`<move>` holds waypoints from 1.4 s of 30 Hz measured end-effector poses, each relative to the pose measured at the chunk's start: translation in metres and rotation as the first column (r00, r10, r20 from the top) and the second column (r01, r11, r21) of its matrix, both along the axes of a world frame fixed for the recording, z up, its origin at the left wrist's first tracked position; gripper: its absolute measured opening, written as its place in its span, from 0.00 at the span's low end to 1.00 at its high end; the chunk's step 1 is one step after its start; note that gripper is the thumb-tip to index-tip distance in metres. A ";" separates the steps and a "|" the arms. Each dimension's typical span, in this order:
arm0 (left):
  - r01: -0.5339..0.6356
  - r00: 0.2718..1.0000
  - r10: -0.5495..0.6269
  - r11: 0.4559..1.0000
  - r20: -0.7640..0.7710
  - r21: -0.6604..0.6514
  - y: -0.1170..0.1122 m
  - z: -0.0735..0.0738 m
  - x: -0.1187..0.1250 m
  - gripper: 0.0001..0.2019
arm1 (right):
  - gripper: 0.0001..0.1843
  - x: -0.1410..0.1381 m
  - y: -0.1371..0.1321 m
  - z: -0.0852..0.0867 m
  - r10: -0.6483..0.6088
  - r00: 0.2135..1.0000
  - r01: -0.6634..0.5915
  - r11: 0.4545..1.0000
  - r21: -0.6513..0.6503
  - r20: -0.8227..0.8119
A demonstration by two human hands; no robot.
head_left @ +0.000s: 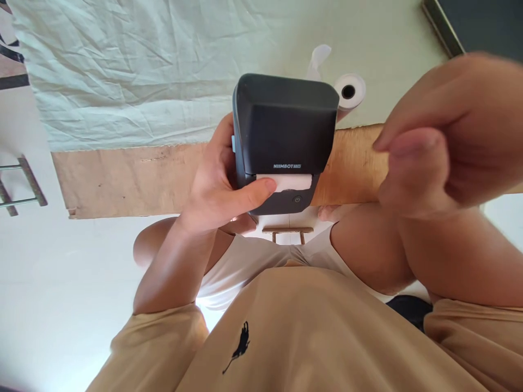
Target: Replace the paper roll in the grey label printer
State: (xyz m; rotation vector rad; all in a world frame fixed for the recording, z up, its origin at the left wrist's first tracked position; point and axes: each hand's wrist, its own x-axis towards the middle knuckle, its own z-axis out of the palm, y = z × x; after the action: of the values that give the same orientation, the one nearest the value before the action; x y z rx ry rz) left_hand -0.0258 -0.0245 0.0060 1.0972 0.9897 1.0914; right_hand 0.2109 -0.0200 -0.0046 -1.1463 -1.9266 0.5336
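My left hand [218, 185] is wrapped around the left side of a black label printer [286, 125] marked NIIMBOT, holding it up over the table's front edge. A white strip of label paper [294, 182] comes out of the slot below the lid, and my left thumb presses on its left end. The printer's lid looks closed, and a round power button sits under the slot. To the right, my right hand [445, 136] is raised apart from the printer, fingers curled and thumb folded in. It is slightly blurred, and whatever it may hold is hidden.
Behind the printer, a white paper roll [350, 91] with a dark core lies on the table, a loose curled strip [321, 57] beside it. A pale wrinkled cloth [143, 71] covers the wooden tabletop [131, 179]. A dark flat object [482, 27] occupies the far right corner.
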 end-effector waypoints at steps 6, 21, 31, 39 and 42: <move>0.087 0.995 -0.086 0.996 0.045 -0.026 -0.009 -0.016 -0.018 0.34 | 0.34 -0.011 -0.009 0.023 0.247 0.969 -0.241 0.960 -0.145 0.029; 0.037 0.999 -0.040 0.983 -0.012 -0.181 -0.005 -0.005 -0.012 0.38 | 0.47 -0.017 -0.007 0.017 0.116 0.974 -0.202 0.828 -0.523 -0.192; 0.070 0.997 -0.073 0.982 -0.011 -0.177 -0.011 -0.006 -0.013 0.36 | 0.42 -0.019 -0.008 0.018 0.126 0.975 -0.206 0.822 -0.531 -0.184; 0.056 0.998 -0.063 0.981 -0.029 -0.185 -0.008 -0.007 -0.014 0.39 | 0.37 -0.015 -0.006 0.014 0.161 0.978 -0.206 0.852 -0.481 -0.134; 0.074 0.996 -0.082 0.985 -0.042 -0.158 -0.009 -0.012 -0.018 0.34 | 0.37 -0.013 -0.005 0.013 0.171 0.981 -0.195 0.856 -0.479 -0.093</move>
State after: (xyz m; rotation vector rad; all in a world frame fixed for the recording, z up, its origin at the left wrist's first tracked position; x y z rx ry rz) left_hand -0.0435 -0.0340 -0.0058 1.0300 1.0439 0.9120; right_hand 0.1980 -0.0249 0.0084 -1.2424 -1.9250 1.1951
